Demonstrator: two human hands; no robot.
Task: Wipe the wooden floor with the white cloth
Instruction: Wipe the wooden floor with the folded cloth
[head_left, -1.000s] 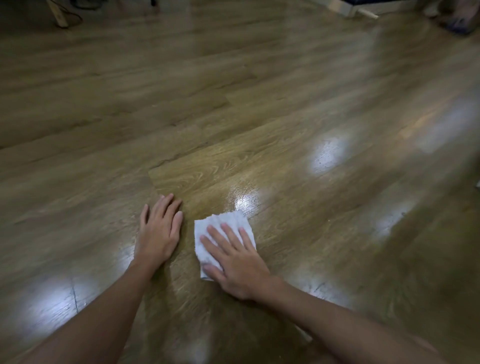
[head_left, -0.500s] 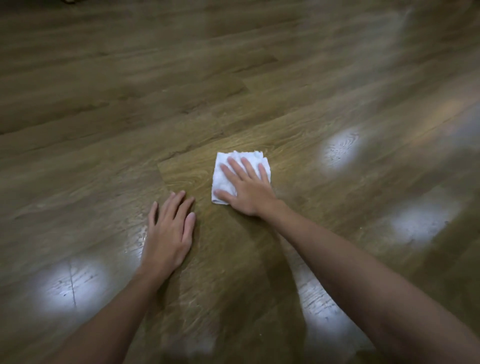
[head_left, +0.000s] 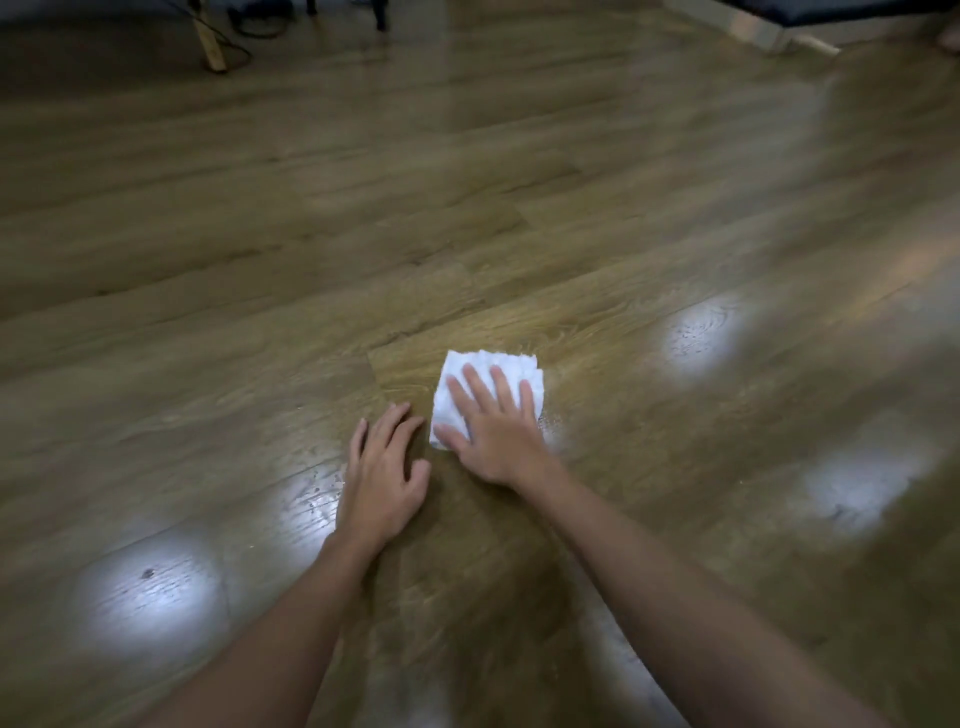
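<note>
surface: wooden floor (head_left: 597, 218), glossy brown planks running past both hands on every side; a plank end joint sits just ahead of the left hand's fingertips.
reflections: pale light patches (head_left: 148, 587) on the boards, one behind and outboard of the left hand, one beside the left wrist, two outboard of the right hand.
background: wooden furniture leg (head_left: 210, 44) with a dark cable (head_left: 249, 26) looped beside it, far ahead of the left hand; pale baseboard strip (head_left: 769, 34) far ahead of the right hand; detail there is dim and blurred.
white cloth (head_left: 485, 371): folded to a rough square, lying flat on the floor, under the right hand; its far edge and left edge show beyond the fingers.
right hand (head_left: 493, 426): palm down on the cloth, fingers straight and slightly spread, pressing it to the boards; nothing is pinched or curled round.
left hand (head_left: 382, 478): palm down on bare floor, just beside the cloth's near left corner, fingers extended and loosely spread, holding nothing; contact with the cloth cannot be told.
spacing: left hand sits slightly nearer the person than the right; thumbs close, not touching.
arms: both forearms bare, reaching forward from the bottom edge of the view.
</note>
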